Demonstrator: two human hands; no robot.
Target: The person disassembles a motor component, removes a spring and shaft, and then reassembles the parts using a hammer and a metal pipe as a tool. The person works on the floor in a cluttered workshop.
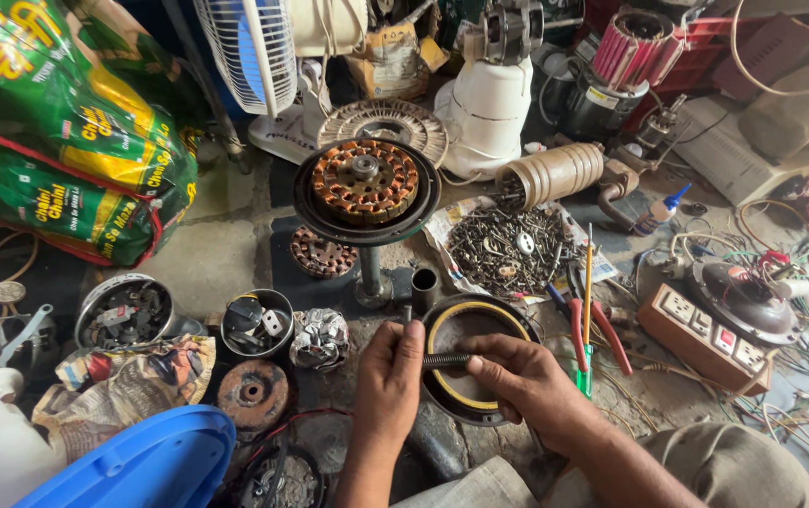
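Gripping a dark threaded rod (446, 359) at both ends, your left hand (389, 376) and right hand (519, 378) are closed on it, level over the round black motor cover (461, 400). Just behind that cover stands the copper-wound stator (366, 183) on its post; right of it lie red-handled pliers (596, 334); behind-right, a screw pile (510, 246).

Bulging green, yellow and red printed sacks (65, 132) upper left, crumpled printed paper wrapper (122, 386) lower left by blue tub (141, 466)
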